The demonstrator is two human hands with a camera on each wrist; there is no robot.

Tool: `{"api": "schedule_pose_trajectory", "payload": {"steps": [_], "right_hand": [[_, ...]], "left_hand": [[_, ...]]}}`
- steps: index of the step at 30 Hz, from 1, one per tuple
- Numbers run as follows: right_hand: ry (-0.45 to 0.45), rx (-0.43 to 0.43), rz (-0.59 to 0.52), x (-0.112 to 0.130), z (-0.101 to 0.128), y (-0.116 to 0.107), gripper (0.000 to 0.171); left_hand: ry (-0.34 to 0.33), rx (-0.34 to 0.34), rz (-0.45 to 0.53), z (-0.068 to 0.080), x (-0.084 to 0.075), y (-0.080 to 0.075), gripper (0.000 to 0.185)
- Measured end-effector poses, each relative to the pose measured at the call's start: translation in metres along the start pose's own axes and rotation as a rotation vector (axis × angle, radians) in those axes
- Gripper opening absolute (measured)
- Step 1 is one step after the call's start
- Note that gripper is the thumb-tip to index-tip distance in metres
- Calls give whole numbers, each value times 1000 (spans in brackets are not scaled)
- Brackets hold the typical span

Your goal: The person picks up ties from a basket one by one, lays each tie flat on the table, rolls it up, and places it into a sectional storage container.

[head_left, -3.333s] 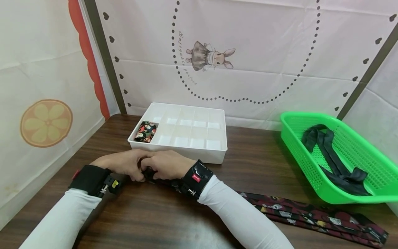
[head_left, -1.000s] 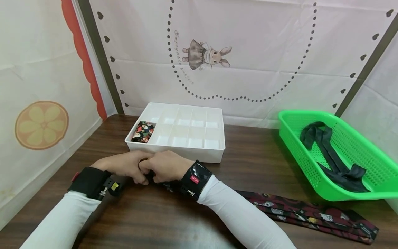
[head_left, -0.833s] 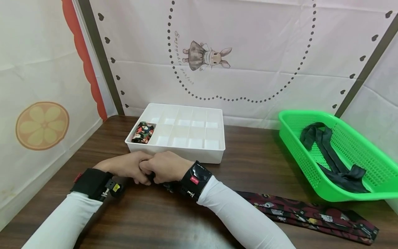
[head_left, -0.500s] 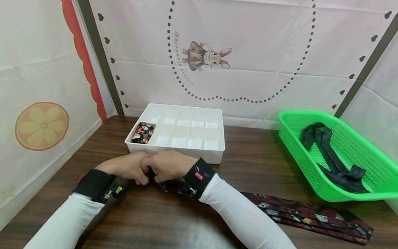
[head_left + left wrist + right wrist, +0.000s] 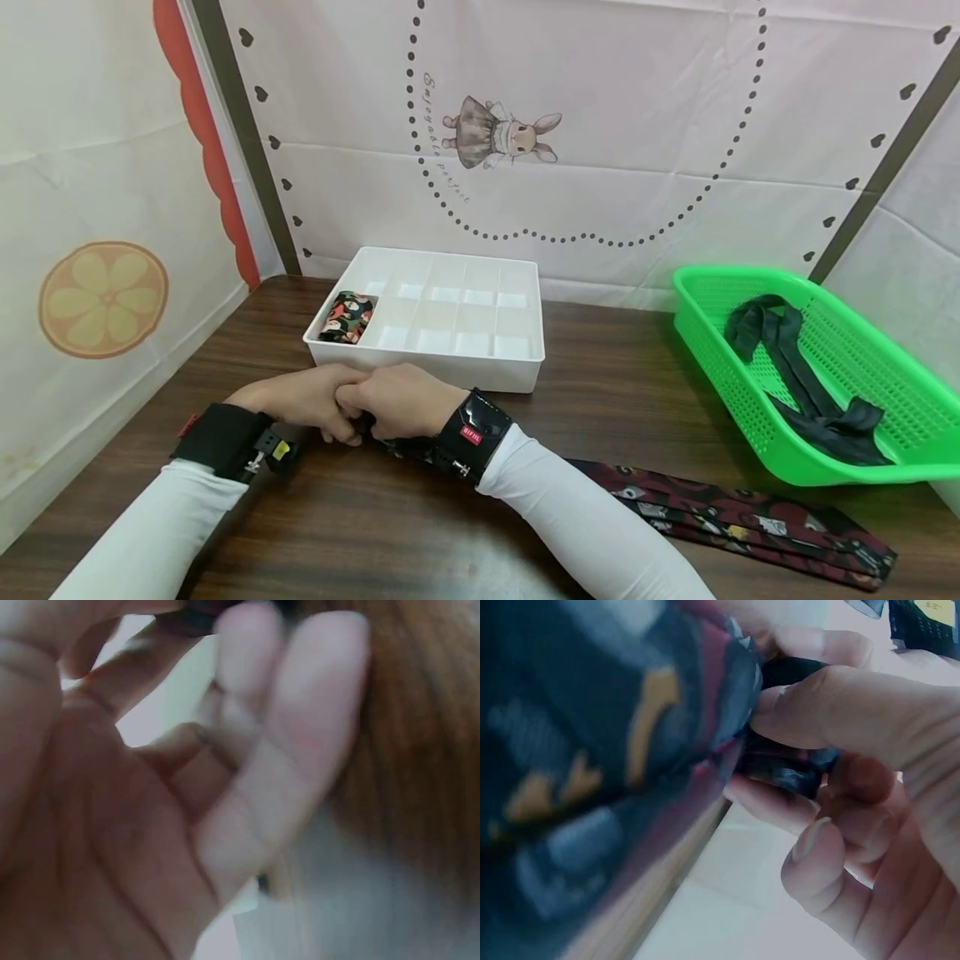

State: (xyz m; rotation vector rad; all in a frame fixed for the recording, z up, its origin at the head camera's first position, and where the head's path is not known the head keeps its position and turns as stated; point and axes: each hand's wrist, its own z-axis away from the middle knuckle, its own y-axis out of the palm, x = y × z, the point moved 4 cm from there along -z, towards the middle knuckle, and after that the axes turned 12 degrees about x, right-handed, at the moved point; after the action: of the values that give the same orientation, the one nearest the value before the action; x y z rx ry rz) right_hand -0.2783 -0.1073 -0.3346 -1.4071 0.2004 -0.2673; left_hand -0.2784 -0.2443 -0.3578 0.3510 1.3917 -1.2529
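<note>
Tie [image 5: 720, 521] end pinched btwn both hands (trails right).

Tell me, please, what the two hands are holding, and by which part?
Both the left hand and right hand pinch the rolled-up end of the patterned tie.

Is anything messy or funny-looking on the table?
Nothing is spilled or broken. The long patterned tie trails loose across the table while both hands, left hand and right hand, pinch its end. A dark tie lies crumpled in the green basket.
</note>
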Motion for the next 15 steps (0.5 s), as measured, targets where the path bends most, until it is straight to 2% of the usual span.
{"api": "schedule_pose_trajectory", "payload": {"steps": [3, 8, 11, 15], "right_hand": [[-8, 19, -15, -2, 2, -1, 26], [-37, 34, -12, -5, 4, -4, 22], [-41, -3, 4, -6, 3, -2, 20], [-23, -37, 20, -5, 0, 2, 25]], "left_hand": [[-4, -25, -65, -3, 0, 0, 32], [-88, -68, -169, -5, -2, -4, 25], [-97, -55, -141, -4, -3, -5, 32], [-67, -21, -36, 0, -2, -3, 48]]}}
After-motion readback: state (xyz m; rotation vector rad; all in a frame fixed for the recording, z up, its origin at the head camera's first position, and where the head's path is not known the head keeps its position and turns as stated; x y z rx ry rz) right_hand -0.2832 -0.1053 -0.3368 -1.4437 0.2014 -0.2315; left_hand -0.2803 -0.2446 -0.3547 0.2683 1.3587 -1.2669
